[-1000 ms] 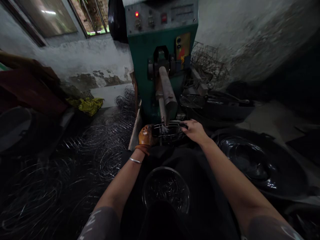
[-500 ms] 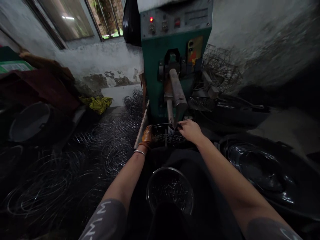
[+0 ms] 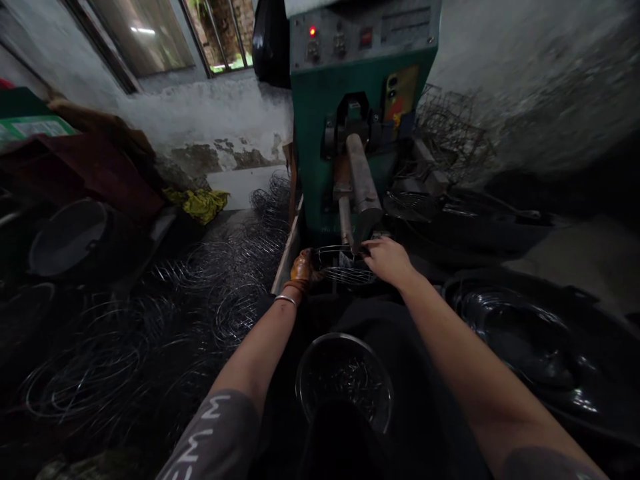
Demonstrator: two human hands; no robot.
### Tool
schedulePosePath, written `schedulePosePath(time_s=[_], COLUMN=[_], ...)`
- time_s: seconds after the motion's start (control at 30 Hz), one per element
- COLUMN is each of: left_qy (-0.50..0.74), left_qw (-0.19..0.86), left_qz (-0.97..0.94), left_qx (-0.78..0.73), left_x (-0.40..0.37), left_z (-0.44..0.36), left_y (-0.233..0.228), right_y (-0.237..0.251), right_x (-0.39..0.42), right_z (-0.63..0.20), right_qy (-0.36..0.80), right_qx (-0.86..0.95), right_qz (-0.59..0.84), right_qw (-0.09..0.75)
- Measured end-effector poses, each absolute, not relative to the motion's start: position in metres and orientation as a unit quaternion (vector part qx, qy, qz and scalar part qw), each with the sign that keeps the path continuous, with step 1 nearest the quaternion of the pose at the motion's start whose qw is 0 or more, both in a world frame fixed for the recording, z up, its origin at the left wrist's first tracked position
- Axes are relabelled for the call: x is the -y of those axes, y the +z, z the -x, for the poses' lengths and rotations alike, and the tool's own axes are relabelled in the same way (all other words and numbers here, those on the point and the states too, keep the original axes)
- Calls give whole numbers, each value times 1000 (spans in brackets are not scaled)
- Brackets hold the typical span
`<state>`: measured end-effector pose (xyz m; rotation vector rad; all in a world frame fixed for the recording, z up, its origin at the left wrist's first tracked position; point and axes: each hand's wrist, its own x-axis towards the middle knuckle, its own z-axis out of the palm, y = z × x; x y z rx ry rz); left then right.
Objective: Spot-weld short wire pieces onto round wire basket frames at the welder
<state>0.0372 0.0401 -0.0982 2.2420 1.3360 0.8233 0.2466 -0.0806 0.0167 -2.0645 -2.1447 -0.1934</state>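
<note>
My left hand, in an orange-brown glove, is closed on the left side of a metal wire ring. The ring reaches across to the lower tip of a spot welder's arm. Close by the tip, the fingers of my right hand are pinched together; what they hold is too small and dark to make out. Below the ring lie more curved wires. A metal bowl with many short metal pieces rests at my lap.
The green welding machine has a lit red lamp. Heaps of wire rings cover the floor at left. At right stands a large dark basin with shiny wire coils. A yellow cloth lies by the wall.
The view has shifted slightly, so the machine and hands appear a little further right. Both hands stay at the ring and the welder tip.
</note>
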Motion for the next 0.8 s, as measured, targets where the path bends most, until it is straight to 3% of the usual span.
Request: schedulePosePath(time_s=[0.37, 0.5, 0.57, 0.67, 0.8], left_qy=[267, 306, 372, 464, 433], left_qw=[207, 219, 297, 487, 623], left_qz=[-802, -799, -766, -642, -573], left_qx=[-492, -469, -431, -367, -311], left_x=[-22, 18, 50, 99, 138], left_z=[-39, -16, -2, 7, -5], left_y=[-68, -45, -37, -28, -26], right_y=[20, 20, 11, -9, -22], right_x=[83, 114, 135, 161, 175], right_z=[-244, -249, -248, -230, -188], right_qy=[-56, -51, 15, 202, 357], right_qx=[698, 671, 638, 589, 572], right_qz=[707, 709, 705, 653, 563], right_qw=[101, 212, 311, 431, 478])
